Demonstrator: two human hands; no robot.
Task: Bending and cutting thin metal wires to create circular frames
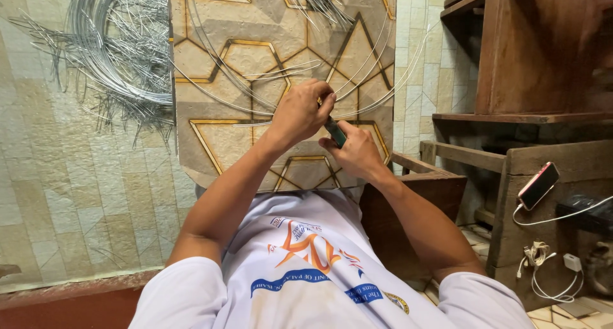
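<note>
My left hand (pixel 300 112) is closed around thin steel wire (pixel 281 70) over a patterned board (pixel 230 137) resting on my lap. My right hand (pixel 357 153) grips a green-handled hand tool (pixel 335 132), its tip hidden behind my left fingers. Long wire strands curve across the board from the hands toward the top right. The two hands touch each other at the tool.
A tangled coil of wire (pixel 115 48) lies on the tiled floor at top left. Wooden furniture (pixel 530 54) stands at right, with a phone (pixel 537 185) leaning on a wooden ledge and a white charger with cable (pixel 562 271) below it.
</note>
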